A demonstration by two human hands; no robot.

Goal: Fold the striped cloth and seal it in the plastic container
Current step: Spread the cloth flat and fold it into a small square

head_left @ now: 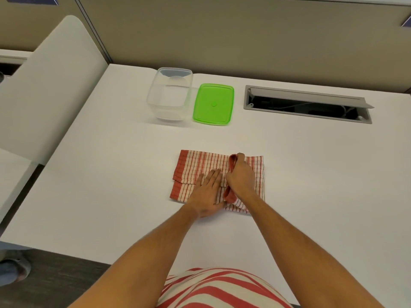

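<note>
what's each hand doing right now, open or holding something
Left hand: open, fingers straight, pressing flat on the striped cloth.
Right hand: gripping a raised fold of the cloth.

white table (100, 174), open grey cable hatch (307, 104) at its far right, beige partition wall (222, 30)

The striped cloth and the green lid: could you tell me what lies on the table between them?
Nothing: in the head view, only bare white table separates the striped cloth from the green lid.
</note>
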